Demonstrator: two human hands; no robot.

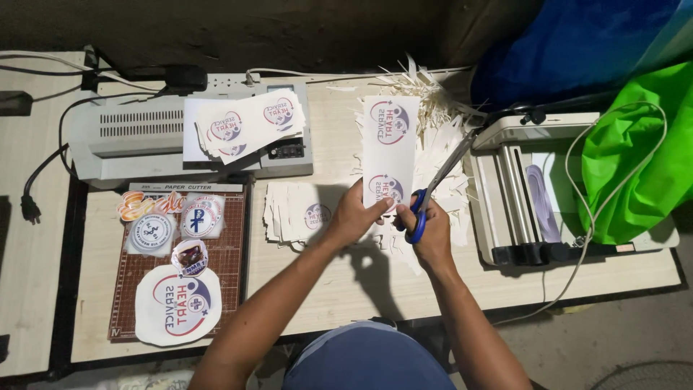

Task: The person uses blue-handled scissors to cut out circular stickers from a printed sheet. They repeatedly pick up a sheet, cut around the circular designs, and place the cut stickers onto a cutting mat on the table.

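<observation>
Left hand [354,217] pinches a white printed strip [390,148] while right hand [431,235] grips blue-handled scissors [433,191] beside 1 sticker stack [303,213].

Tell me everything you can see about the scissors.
The scissors have blue plastic handle loops and long grey metal blades. The right hand grips the handles; the blades angle up and to the right, slightly parted, along the right edge of the white printed paper strip held by the left hand, above white paper scraps.

- Left hand [354,215]: forearm reaches up from lower left, fingers pinched closed, thumb on top.
- Right hand [432,230]: just beside the left fingers, fingers curled shut, wrist bent slightly inward.
</observation>
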